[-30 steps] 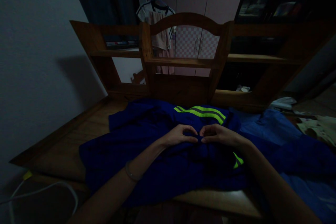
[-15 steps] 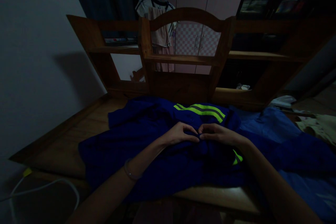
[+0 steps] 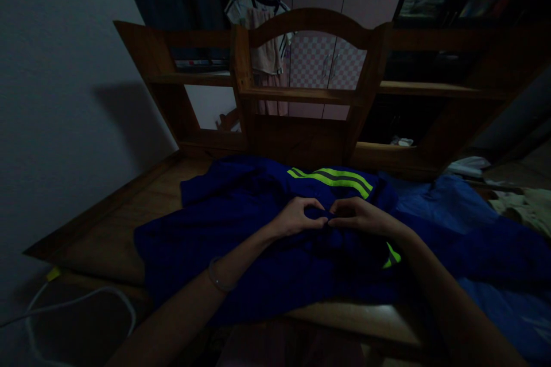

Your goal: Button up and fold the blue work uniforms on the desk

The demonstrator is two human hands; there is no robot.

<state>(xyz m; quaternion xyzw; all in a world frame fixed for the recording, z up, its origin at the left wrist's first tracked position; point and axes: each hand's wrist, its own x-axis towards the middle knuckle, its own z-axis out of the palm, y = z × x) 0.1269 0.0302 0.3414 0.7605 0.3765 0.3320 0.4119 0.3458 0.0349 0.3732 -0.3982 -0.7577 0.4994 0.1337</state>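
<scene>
A dark blue garment (image 3: 241, 200), apparently a work jacket with yellow-green and grey reflective stripes (image 3: 336, 178), lies spread over a wooden surface (image 3: 116, 235). Near its middle, my left hand (image 3: 297, 217) pinches the cloth between thumb and fingers. Right beside it my right hand (image 3: 359, 216) pinches the same spot from the other side, the fingertips of both hands almost touching. Whatever small part sits between the fingertips is too dark to make out. A thin bracelet (image 3: 220, 276) circles my left wrist.
A wooden shelf headboard (image 3: 301, 94) rises behind the garment. Blue plastic sheeting (image 3: 447, 203) lies to the right under part of the cloth. A white cable (image 3: 99, 292) loops at lower left, by the wall (image 3: 55, 126). Clothes (image 3: 267, 57) hang beyond the headboard.
The view has shifted slightly. Both hands stay at the same spot on the garment, with only a small shift of the fingers.
</scene>
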